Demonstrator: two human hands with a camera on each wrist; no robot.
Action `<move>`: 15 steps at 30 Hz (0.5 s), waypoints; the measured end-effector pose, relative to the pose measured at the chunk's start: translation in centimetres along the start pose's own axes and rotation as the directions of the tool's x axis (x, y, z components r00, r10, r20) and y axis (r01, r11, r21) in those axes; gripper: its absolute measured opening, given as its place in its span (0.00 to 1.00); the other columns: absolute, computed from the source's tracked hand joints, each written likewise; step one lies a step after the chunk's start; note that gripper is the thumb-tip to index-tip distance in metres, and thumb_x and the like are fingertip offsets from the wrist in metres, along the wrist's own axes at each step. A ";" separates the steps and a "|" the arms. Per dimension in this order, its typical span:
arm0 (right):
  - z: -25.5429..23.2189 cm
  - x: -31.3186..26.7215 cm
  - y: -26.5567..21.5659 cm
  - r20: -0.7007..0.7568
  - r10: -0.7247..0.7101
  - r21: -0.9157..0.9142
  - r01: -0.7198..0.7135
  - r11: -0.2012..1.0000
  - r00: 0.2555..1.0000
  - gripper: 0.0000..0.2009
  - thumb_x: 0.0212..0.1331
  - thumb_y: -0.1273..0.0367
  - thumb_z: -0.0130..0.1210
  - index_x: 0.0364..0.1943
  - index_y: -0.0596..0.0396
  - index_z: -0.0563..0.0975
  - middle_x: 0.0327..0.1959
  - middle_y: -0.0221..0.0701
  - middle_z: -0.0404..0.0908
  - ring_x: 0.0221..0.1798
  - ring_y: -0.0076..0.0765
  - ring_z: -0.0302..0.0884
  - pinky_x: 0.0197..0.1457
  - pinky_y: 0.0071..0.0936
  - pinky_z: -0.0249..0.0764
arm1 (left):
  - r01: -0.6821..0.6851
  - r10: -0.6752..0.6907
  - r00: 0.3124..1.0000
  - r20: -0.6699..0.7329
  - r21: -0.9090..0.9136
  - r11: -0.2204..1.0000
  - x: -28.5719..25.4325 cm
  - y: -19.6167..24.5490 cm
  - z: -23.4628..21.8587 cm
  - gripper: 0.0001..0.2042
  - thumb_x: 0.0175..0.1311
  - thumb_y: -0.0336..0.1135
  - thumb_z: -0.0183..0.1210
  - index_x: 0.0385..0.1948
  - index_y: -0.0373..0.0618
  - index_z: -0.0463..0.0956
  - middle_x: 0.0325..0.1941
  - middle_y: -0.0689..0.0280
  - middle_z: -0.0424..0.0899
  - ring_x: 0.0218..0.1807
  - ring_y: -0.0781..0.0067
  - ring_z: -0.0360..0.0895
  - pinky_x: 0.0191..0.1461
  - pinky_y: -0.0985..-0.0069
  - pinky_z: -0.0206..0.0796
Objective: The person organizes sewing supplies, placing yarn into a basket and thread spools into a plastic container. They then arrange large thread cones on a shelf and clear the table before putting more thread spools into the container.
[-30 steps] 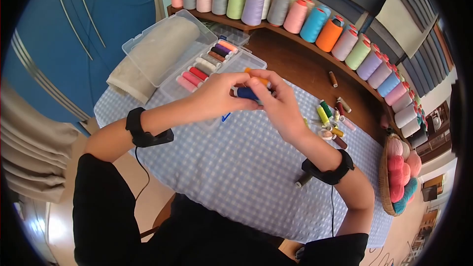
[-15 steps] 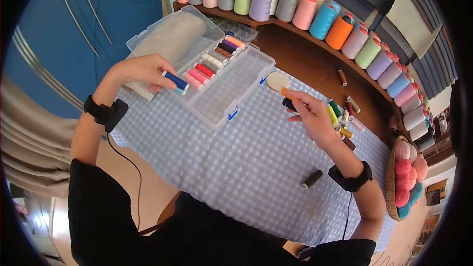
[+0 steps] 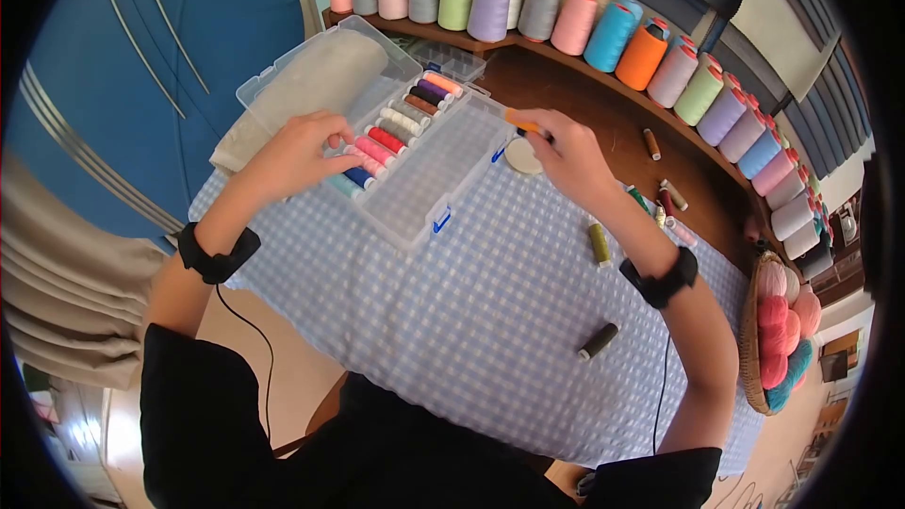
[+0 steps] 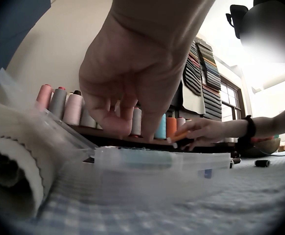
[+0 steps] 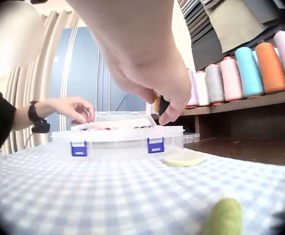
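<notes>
A clear plastic box (image 3: 405,243) lies open on the checked cloth, with a row of thread spools along its left side. Over the near end of that row is my left hand (image 3: 306,151), fingers bent loosely and nothing between them. Close below its fingertips, a blue spool (image 3: 360,176) and a light teal spool (image 3: 341,186) lie in the box beside the pink ones. My right hand (image 3: 570,155) is raised by the box's right end, holding an orange spool (image 3: 523,121) and a black spool (image 5: 163,105) between thumb and fingers.
A pale round disc (image 3: 523,156) lies right of the box. On the cloth are an olive spool (image 3: 600,244) and a dark spool (image 3: 598,341); several more lie partly behind my right forearm. Thread cones (image 3: 490,6) line the shelf. A yarn basket (image 3: 749,368) stands far right.
My hands came apart, the left taking the blue and light teal spools to the box and letting them go there. My right hand moved right, then back toward the box, keeping the orange and black spools.
</notes>
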State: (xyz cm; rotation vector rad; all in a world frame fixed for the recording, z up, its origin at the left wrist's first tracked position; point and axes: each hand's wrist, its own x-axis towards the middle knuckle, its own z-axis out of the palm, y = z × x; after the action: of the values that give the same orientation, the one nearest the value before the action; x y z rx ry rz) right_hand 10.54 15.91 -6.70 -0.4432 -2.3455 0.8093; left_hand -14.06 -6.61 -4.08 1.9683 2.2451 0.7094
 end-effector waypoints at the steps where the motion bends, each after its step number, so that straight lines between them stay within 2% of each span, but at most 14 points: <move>1: 0.5 1.3 0.5 0.045 -0.142 -0.093 0.146 0.985 0.989 0.14 0.55 0.78 0.49 0.46 0.55 0.76 0.45 0.40 0.77 0.43 0.41 0.77 0.45 0.29 0.75 | -0.006 0.006 1.000 0.000 0.004 1.000 0.1 0.8 -0.2 0.10 0.52 0.35 0.64 0.32 0.40 0.75 0.28 0.66 0.73 0.25 0.77 0.68 0.29 0.81 0.65; 2: 0.9 2.4 0.9 0.103 -0.277 -0.181 0.291 0.939 0.955 0.16 0.54 0.78 0.50 0.48 0.55 0.75 0.46 0.40 0.77 0.45 0.42 0.77 0.47 0.28 0.75 | 0.020 -0.019 0.999 0.035 -0.038 0.999 0.3 1.7 -0.4 0.10 0.52 0.35 0.63 0.32 0.40 0.75 0.28 0.66 0.73 0.25 0.76 0.69 0.30 0.81 0.65; 4: 2.0 4.0 1.9 0.145 -0.309 -0.195 0.333 0.923 0.940 0.16 0.53 0.78 0.52 0.48 0.55 0.76 0.48 0.41 0.75 0.46 0.45 0.76 0.50 0.30 0.73 | 0.035 -0.030 0.997 0.067 -0.076 0.996 0.7 2.1 -0.2 0.10 0.52 0.34 0.63 0.33 0.40 0.76 0.27 0.65 0.73 0.24 0.76 0.70 0.30 0.80 0.66; 5: 2.4 4.4 2.4 0.193 -0.335 -0.201 0.371 0.906 0.922 0.16 0.51 0.78 0.53 0.47 0.55 0.76 0.50 0.42 0.74 0.47 0.49 0.75 0.53 0.32 0.72 | -0.044 0.053 0.997 0.060 -0.147 0.988 1.1 1.7 0.6 0.10 0.53 0.34 0.62 0.33 0.40 0.76 0.28 0.65 0.74 0.25 0.76 0.71 0.30 0.80 0.66; 6: 2.4 4.2 2.0 0.208 -0.303 -0.227 0.347 0.910 0.930 0.16 0.51 0.77 0.53 0.47 0.55 0.76 0.52 0.42 0.72 0.50 0.48 0.74 0.54 0.34 0.71 | -0.123 0.136 0.990 0.047 -0.218 0.968 1.5 1.7 0.9 0.10 0.53 0.33 0.62 0.34 0.40 0.76 0.29 0.64 0.75 0.25 0.75 0.72 0.30 0.80 0.66; 7: 1.9 4.1 1.8 0.203 -0.300 -0.235 0.344 0.909 0.932 0.16 0.51 0.77 0.53 0.47 0.55 0.76 0.52 0.42 0.72 0.50 0.48 0.74 0.54 0.34 0.71 | -0.132 0.146 0.988 0.046 -0.219 0.967 2.0 2.0 0.9 0.10 0.53 0.33 0.62 0.34 0.40 0.76 0.29 0.64 0.75 0.25 0.75 0.72 0.30 0.80 0.66; 9: 0.5 3.9 1.2 0.165 -0.259 -0.121 0.280 0.952 0.952 0.14 0.51 0.76 0.53 0.44 0.56 0.77 0.48 0.41 0.74 0.51 0.49 0.72 0.56 0.35 0.70 | -0.147 0.163 0.977 0.141 -0.115 0.982 3.0 3.0 1.1 0.10 0.54 0.32 0.61 0.36 0.40 0.76 0.30 0.63 0.76 0.30 0.76 0.76 0.32 0.78 0.68; 10: -0.4 3.5 1.2 0.170 -0.253 -0.125 0.275 0.953 0.952 0.14 0.51 0.76 0.53 0.44 0.56 0.77 0.48 0.41 0.74 0.51 0.49 0.72 0.56 0.35 0.70 | -0.148 0.165 0.976 0.141 -0.124 0.981 3.6 3.8 1.2 0.10 0.54 0.32 0.61 0.36 0.40 0.76 0.30 0.63 0.76 0.30 0.76 0.76 0.32 0.78 0.68; 12: -3.0 1.9 2.0 0.122 -0.134 -0.313 0.167 0.935 0.983 0.14 0.52 0.75 0.52 0.44 0.56 0.76 0.50 0.41 0.74 0.52 0.48 0.72 0.55 0.36 0.70 | -0.115 0.131 0.970 0.206 -0.089 0.989 5.4 5.1 1.4 0.12 0.53 0.28 0.60 0.40 0.40 0.75 0.34 0.61 0.77 0.36 0.69 0.77 0.37 0.74 0.70; 13: -4.3 0.8 2.0 0.124 -0.120 -0.324 0.155 0.933 0.985 0.14 0.52 0.75 0.52 0.44 0.56 0.76 0.50 0.41 0.74 0.52 0.48 0.72 0.55 0.36 0.70 | -0.122 0.142 0.968 0.209 -0.104 0.987 6.3 4.8 2.1 0.12 0.53 0.28 0.60 0.40 0.40 0.75 0.34 0.61 0.77 0.36 0.69 0.77 0.37 0.74 0.70; 15: -7.3 -2.0 2.2 0.128 0.127 -0.533 -0.040 0.845 0.984 0.14 0.52 0.71 0.53 0.44 0.54 0.76 0.50 0.40 0.73 0.52 0.47 0.72 0.55 0.37 0.70 | -0.312 0.307 0.948 0.085 0.048 0.949 9.0 4.0 4.5 0.19 0.51 0.25 0.58 0.48 0.43 0.72 0.42 0.59 0.76 0.44 0.61 0.75 0.46 0.69 0.70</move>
State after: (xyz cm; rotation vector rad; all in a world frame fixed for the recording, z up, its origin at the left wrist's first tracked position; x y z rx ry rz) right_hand 16.95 19.85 -4.44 -0.7375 -2.7072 0.2159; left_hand -10.43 3.58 -4.35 2.3662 1.9574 0.5838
